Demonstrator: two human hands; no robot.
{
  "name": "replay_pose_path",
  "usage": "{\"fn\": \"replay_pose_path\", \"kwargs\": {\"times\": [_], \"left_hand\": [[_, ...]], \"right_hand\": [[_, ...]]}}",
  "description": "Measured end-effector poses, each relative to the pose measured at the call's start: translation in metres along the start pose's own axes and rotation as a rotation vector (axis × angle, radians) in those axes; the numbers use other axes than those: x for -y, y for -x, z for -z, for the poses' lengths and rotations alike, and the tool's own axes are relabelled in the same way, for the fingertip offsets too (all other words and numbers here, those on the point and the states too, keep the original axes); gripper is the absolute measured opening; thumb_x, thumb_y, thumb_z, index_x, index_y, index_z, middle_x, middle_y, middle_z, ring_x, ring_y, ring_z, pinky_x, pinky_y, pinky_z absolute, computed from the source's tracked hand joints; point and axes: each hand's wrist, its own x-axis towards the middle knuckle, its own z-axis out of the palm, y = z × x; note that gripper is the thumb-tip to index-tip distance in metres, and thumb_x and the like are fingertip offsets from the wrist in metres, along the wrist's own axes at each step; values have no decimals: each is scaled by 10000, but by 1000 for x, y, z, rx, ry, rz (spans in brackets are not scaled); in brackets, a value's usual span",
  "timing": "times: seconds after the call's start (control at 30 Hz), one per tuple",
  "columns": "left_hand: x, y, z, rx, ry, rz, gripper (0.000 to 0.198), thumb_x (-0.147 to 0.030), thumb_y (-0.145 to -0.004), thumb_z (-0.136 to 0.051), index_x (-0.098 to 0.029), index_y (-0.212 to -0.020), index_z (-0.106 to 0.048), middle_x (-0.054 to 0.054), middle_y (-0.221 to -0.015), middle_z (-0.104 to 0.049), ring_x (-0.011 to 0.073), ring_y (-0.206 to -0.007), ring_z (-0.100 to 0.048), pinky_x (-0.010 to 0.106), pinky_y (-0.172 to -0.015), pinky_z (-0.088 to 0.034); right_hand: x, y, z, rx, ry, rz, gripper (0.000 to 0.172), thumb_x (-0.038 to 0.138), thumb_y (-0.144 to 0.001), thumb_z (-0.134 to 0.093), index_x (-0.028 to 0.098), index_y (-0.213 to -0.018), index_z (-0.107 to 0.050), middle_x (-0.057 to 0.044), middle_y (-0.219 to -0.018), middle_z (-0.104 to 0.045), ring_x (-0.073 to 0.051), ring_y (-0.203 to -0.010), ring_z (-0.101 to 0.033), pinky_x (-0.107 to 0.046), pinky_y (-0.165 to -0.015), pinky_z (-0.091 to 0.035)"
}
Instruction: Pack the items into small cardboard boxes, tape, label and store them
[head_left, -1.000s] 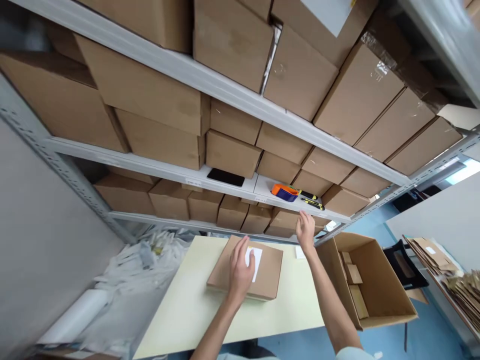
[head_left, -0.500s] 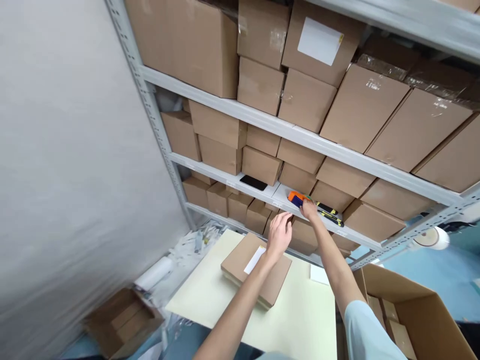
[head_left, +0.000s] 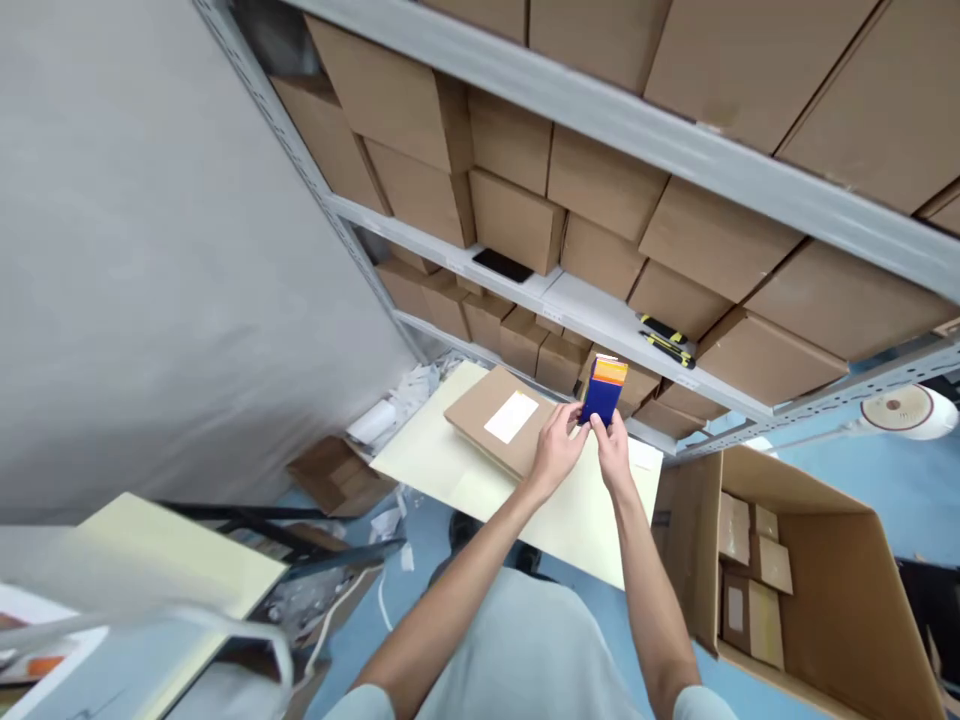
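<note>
A small flat dark-blue packet with an orange and white top end (head_left: pixel 604 392) is held up above the far side of the pale table. My right hand (head_left: pixel 613 450) grips its lower end, thumb across the blue face. The fingers of my left hand (head_left: pixel 559 440) close on its lower left edge; their tips are partly hidden. Beside my left hand, a closed cardboard box (head_left: pixel 480 400) bearing a white label (head_left: pixel 511 416) lies flat on the pale table (head_left: pixel 427 475).
Cardboard boxes fill the shelving ahead. On one shelf lie a black flat object (head_left: pixel 502 265) and yellow-black utility knives (head_left: pixel 667 348). To the right stands a large open carton (head_left: pixel 840 560) with small boxes inside. Another table (head_left: pixel 202 550) is at lower left; a white fan (head_left: pixel 907 410) is far right.
My right hand has taken the blue and orange packet off the shelf and brought it nearer. My left hand has joined it there. The view has tilted down.
</note>
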Motion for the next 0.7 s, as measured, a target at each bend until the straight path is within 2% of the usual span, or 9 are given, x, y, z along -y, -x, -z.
{"fn": "replay_pose_path", "kwargs": {"times": [0.07, 0.13, 0.33, 0.47, 0.6, 0.7], "left_hand": [[-5, 23, -7, 2, 23, 25, 300, -199, -1007, -665, -240, -1303, -682, 87, -1178, -750, 228, -1076, -753, 384, -972, -628], [-9, 39, -7, 25, 39, 34, 281, -218, -1029, -655, -246, -1307, -688, 86, -1178, -750, 227, -1083, -751, 383, -975, -625], [-15, 57, 9, 140, 71, 8, 240, -280, -1028, -699, -260, -1265, -734, 94, -1220, -752, 247, -1170, -739, 400, -1035, -618], [-29, 54, 34, 172, 106, -8, 277, -243, -1030, -669, -255, -1298, -737, 88, -1228, -753, 229, -1169, -751, 380, -1038, -629], [-59, 43, 72, 12, 90, -26, 341, -259, -1048, -642, -245, -1386, -684, 97, -1312, -725, 229, -1234, -731, 390, -1078, -618], [-83, 36, 95, 4, 32, -79, 316, -330, -1055, -670, -240, -1355, -709, 98, -1306, -716, 233, -1235, -712, 383, -1039, -631]], "right_hand": [[3, 28, 3, -25, -20, -41, 479, 589, -1061, -564, 221, -1353, -657, -126, -1266, -765, -264, -1147, -737, -427, -1055, -603], [8, 42, 8, -19, -55, -67, 496, 599, -1039, -605, 218, -1352, -669, -134, -1281, -769, -275, -1159, -744, -443, -1061, -610], [20, 55, 20, 93, -145, -143, 538, 658, -1017, -636, 192, -1252, -764, -137, -1141, -829, -326, -1142, -777, -483, -986, -656], [25, 65, 17, 65, -120, -79, 513, 643, -1004, -681, 192, -1228, -779, -130, -1146, -835, -319, -1119, -785, -485, -1016, -641], [30, 74, 21, 122, 27, 29, 431, 568, -1005, -728, 223, -1261, -759, -116, -1174, -819, -297, -1072, -783, -450, -985, -639], [32, 75, 30, 197, 230, 204, 300, 494, -1027, -723, 243, -1189, -751, -113, -1131, -799, -292, -1023, -756, -439, -935, -630]]}}
